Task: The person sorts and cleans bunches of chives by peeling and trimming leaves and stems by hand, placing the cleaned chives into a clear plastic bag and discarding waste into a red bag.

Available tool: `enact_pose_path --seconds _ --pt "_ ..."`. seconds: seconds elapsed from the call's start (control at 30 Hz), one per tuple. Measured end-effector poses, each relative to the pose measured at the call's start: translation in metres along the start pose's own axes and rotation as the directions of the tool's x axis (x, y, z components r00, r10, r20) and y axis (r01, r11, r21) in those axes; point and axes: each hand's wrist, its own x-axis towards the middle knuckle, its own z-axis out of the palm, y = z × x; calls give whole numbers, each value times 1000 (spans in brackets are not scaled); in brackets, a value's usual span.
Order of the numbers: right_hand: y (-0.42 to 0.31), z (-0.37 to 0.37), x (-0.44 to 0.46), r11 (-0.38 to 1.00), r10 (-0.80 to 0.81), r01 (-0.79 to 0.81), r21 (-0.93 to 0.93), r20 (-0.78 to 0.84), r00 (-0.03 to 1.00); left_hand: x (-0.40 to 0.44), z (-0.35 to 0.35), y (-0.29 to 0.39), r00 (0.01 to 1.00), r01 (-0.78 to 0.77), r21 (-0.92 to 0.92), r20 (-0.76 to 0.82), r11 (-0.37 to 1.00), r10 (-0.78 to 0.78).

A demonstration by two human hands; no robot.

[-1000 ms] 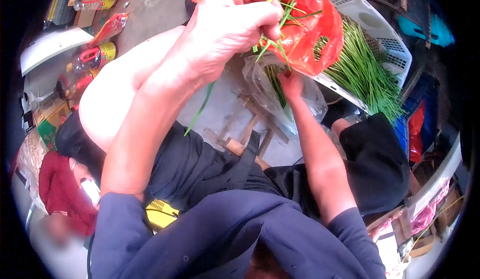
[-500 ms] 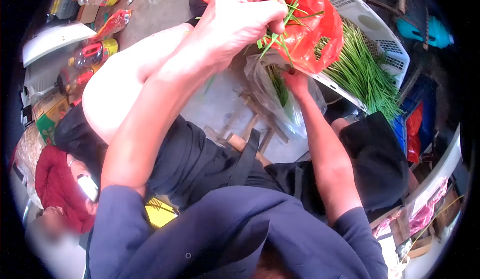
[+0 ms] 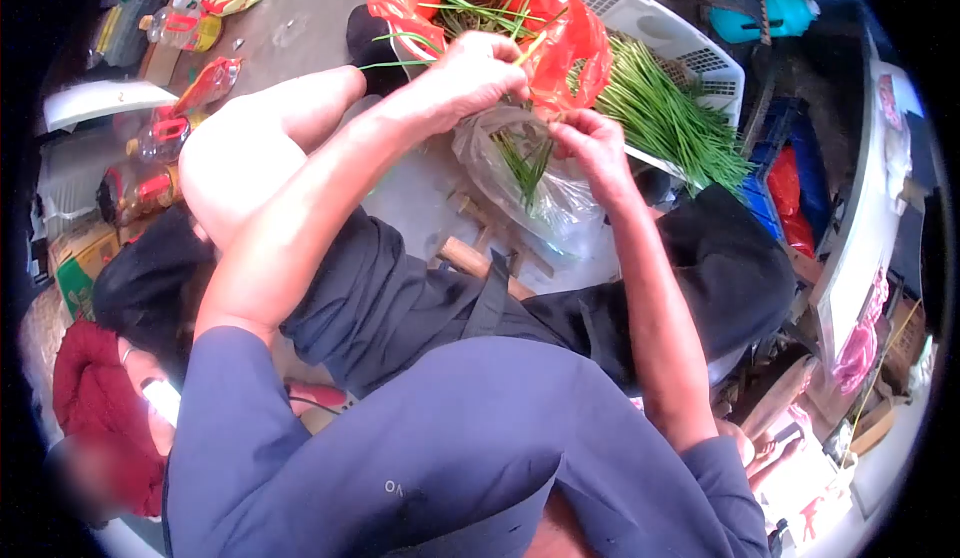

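Observation:
My left hand (image 3: 478,76) is closed in a pinch on a yellow-green chive blade (image 3: 531,48), in front of a red plastic bag (image 3: 580,33). Loose chive blades (image 3: 465,8) lie in that bag's mouth. My right hand (image 3: 595,150) is also pinched, its fingertips at the mouth of a clear plastic bag (image 3: 560,203); what they hold is too small to make out. Inside the clear bag a small bunch of chives (image 3: 525,170) shows. The two hands are close together but apart. A large bundle of chives (image 3: 665,108) lies in a white plastic basket (image 3: 650,23) on the right.
Bottles (image 3: 185,26) stand at the far left. A person in a red top (image 3: 95,388) with a phone (image 3: 161,401) is at lower left. A wooden piece (image 3: 480,263) lies near my legs. A teal container (image 3: 768,16) and a blue crate (image 3: 770,158) are at the right.
My left hand has come down and left from over the red bag, with fewer blades showing. My right hand has risen towards it at the clear bag's mouth. The camera view has shifted.

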Motion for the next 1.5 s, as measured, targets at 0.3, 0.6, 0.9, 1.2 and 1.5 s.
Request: enact_pose_path --seconds 0.3,0.6,0.9,1.2,1.5 --pt "-64 -11 -19 951 82 -51 304 -90 993 -13 29 0 965 -9 -146 258 989 47" --pt "-60 10 -13 921 46 -9 390 -85 995 -9 20 -3 982 93 -298 184 950 -38" --pt "-55 22 -12 976 -50 74 206 -118 992 0 12 -12 987 101 -324 153 941 -54" --pt "-61 24 -3 983 -156 165 83 -106 982 -6 6 2 993 83 -379 114 922 -42" --pt "-69 18 20 947 -299 263 -183 -209 931 -7 -4 2 986 155 -398 124 904 -115"
